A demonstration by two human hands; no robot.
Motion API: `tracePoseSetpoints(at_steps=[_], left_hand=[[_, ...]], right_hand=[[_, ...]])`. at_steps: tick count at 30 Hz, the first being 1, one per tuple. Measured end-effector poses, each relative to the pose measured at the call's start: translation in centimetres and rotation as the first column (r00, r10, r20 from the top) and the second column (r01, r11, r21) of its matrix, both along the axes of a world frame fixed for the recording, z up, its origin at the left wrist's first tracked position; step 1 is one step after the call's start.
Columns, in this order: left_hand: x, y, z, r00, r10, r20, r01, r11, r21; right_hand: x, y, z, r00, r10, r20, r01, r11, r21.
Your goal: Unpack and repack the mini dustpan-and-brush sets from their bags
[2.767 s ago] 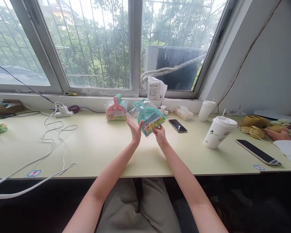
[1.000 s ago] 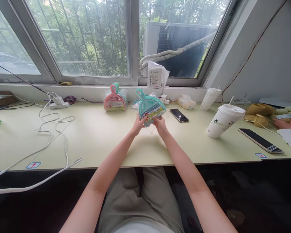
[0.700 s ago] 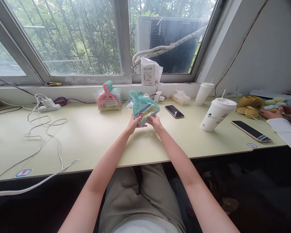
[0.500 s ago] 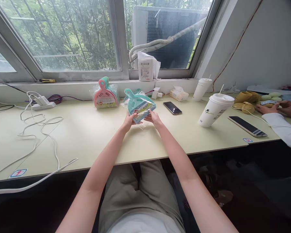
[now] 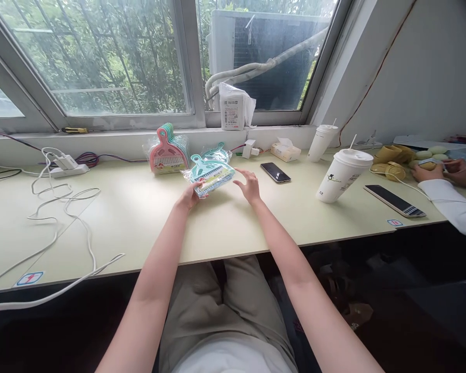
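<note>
Dustpan (image 5: 213,176) sat tilted above the surface (image 5: 225,228), its lower left corner gripped by the left hand (image 5: 189,196); the right hand (image 5: 250,186) was open just beside its other end. It looked light and stiff, its wrap (image 5: 187,175) probably slippery, so the firm lower edge seemed the best hold. Beyond the left hand stood a pink-fronted stack (image 5: 168,150).

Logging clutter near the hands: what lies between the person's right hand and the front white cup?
In the head view, a phone lies on the table between the right hand and the front white cup, nearer the hand.
</note>
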State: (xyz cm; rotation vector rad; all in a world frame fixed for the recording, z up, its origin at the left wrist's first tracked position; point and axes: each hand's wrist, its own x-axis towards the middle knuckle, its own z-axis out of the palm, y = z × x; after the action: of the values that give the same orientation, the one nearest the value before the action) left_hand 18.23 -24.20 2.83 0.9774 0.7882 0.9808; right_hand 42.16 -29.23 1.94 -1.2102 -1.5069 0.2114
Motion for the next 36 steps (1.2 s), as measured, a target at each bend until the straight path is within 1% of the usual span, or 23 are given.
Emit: tracePoseSetpoints(at_steps=[3, 5, 8, 10, 13, 15, 17, 20, 22, 23, 26, 28, 30, 32, 34, 36], left_hand=[[0.0, 0.1, -0.4, 0.996, -0.074, -0.050, 0.073, 0.997, -0.031], [0.1, 0.1, -0.7, 0.987, -0.144, -0.064, 0.142, 0.989, -0.032], [0.1, 0.1, -0.7, 0.970, -0.230, -0.071, 0.229, 0.973, -0.027], [0.1, -0.1, -0.6, 0.963, -0.256, -0.091, 0.253, 0.967, -0.038], [0.2, -0.4, -0.3, 0.954, -0.274, -0.122, 0.271, 0.962, -0.042], [0.3, -0.6, -0.3, 0.948, -0.288, -0.137, 0.285, 0.958, -0.037], [0.4, -0.6, -0.3, 0.945, -0.289, -0.153, 0.288, 0.957, -0.033], [0.5, -0.8, -0.3, 0.943, -0.281, -0.179, 0.281, 0.959, -0.027], [0.7, -1.2, 0.0, 0.935, -0.302, -0.183, 0.308, 0.951, 0.006], [0.8, -1.5, 0.2, 0.935, -0.305, -0.179, 0.317, 0.947, 0.046], [1.4, -2.7, 0.9, 0.954, -0.250, -0.167, 0.286, 0.926, 0.248], [1.8, -3.3, 1.3, 0.960, -0.205, -0.189, 0.264, 0.887, 0.380], [2.2, -3.5, 1.3, 0.962, -0.160, -0.222, 0.250, 0.844, 0.474], [2.4, -3.1, 1.0, 0.970, -0.075, -0.229, 0.189, 0.828, 0.527], [2.6, -2.5, 0.5, 0.978, 0.027, -0.209, 0.094, 0.833, 0.546], [2.7, -1.8, -0.1, 0.976, 0.100, -0.191, 0.023, 0.833, 0.553]], right_hand=[[0.6, 0.5, -0.2, 0.996, -0.019, -0.090, 0.021, 0.999, 0.025], [0.8, 0.7, -0.4, 0.994, -0.023, -0.111, 0.025, 1.000, 0.012], [0.6, 1.0, -1.0, 0.996, -0.067, -0.062, 0.065, 0.997, -0.035], [0.3, 1.1, -1.5, 0.994, -0.107, -0.009, 0.107, 0.993, -0.052], [-0.1, 1.4, -2.1, 0.995, -0.097, -0.007, 0.096, 0.992, -0.079], [-0.1, 1.6, -2.3, 0.996, -0.069, -0.062, 0.062, 0.992, -0.114], [-0.1, 1.7, -2.3, 0.987, -0.056, -0.151, 0.030, 0.985, -0.168], [0.1, 1.6, -2.1, 0.951, -0.065, -0.301, -0.012, 0.969, -0.247], [0.2, 1.5, -2.0, 0.930, -0.085, -0.358, -0.015, 0.964, -0.266], [0.3, 1.5, -1.9, 0.924, -0.099, -0.370, -0.002, 0.965, -0.262], [0.7, 1.5, -1.9, 0.895, -0.172, -0.412, 0.079, 0.969, -0.233], [1.0, 1.6, -1.9, 0.864, -0.206, -0.459, 0.125, 0.972, -0.201], [1.2, 1.6, -1.9, 0.849, -0.208, -0.486, 0.142, 0.975, -0.170], [1.1, 1.5, -1.9, 0.858, -0.202, -0.472, 0.143, 0.977, -0.159], [0.9, 1.4, -1.9, 0.867, -0.205, -0.454, 0.145, 0.976, -0.164], [0.7, 1.3, -1.8, 0.865, -0.195, -0.462, 0.138, 0.978, -0.155]])
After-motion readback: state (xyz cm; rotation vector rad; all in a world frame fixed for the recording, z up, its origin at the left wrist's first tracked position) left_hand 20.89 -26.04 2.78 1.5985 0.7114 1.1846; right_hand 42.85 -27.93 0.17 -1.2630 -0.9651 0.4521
